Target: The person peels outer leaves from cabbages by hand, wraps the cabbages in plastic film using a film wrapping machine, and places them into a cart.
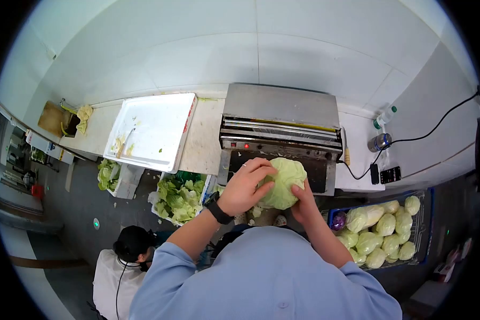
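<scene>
A pale green cabbage point(284, 184) is held between my two hands, in front of the metal wrapping machine point(282, 109). My left hand point(246, 188), with a ring and a dark watch at the wrist, presses its curled fingers on the cabbage's left side and top. My right hand point(305, 202) supports the cabbage from the right, its thumb on the surface and its other fingers largely hidden behind it. A small red light glows on the machine's front panel.
A white tray point(149, 128) with leaf scraps lies left of the machine. Below it stands a box of loose leaves point(181, 197). At the right are a crate of wrapped cabbages point(378, 229), a bottle point(385, 117), a jar and a phone. A person point(117, 277) is at lower left.
</scene>
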`<state>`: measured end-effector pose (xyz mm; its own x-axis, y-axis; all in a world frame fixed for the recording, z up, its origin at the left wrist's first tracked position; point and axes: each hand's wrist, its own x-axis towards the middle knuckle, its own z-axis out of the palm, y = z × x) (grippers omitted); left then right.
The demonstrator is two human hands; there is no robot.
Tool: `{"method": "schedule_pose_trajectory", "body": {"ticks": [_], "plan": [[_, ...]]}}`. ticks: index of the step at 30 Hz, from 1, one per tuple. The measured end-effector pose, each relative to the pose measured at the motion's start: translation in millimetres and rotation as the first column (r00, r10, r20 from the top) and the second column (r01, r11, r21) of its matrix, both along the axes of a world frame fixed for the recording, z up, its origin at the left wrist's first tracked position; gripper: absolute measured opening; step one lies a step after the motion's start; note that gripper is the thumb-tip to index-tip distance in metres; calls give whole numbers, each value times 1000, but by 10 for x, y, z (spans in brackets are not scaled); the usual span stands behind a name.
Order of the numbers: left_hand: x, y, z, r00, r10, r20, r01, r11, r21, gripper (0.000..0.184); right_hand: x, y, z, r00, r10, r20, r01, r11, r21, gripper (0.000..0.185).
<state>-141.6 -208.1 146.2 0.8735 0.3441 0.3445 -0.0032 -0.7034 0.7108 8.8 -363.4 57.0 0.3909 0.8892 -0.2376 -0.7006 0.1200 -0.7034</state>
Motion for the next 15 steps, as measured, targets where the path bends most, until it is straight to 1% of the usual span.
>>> {"method": "schedule_pose_trajectory", "body": {"ticks": [2, 5, 8, 11, 14, 15], "plan": [[-14, 0, 0, 1000, -14, 25, 15, 999, -29, 27, -19, -24, 29, 1000, -22, 9, 22, 1000, 20, 86], [24, -23, 62, 999, -33, -28, 29, 989, -143, 22, -16, -124, 26, 998, -33, 56, 31, 999, 26, 88], [52, 5, 1, 993, -115, 37, 116, 993, -18, 19, -24, -172, 46, 999, -12, 46, 10, 999, 40, 91], [124, -45, -34, 976, -101, 193, 74, 987, 142, 18, -51, -222, 61, 998, -52, 18, 51, 997, 63, 92], [153, -62, -117, 931, -198, 308, 109, 953, 284, 20, -69, -220, 94, 994, -111, 17, 109, 990, 90, 93], [141, -85, -122, 929, -194, 316, 101, 952, 289, 22, -92, -227, 99, 991, -128, 29, 125, 988, 88, 93]]}}
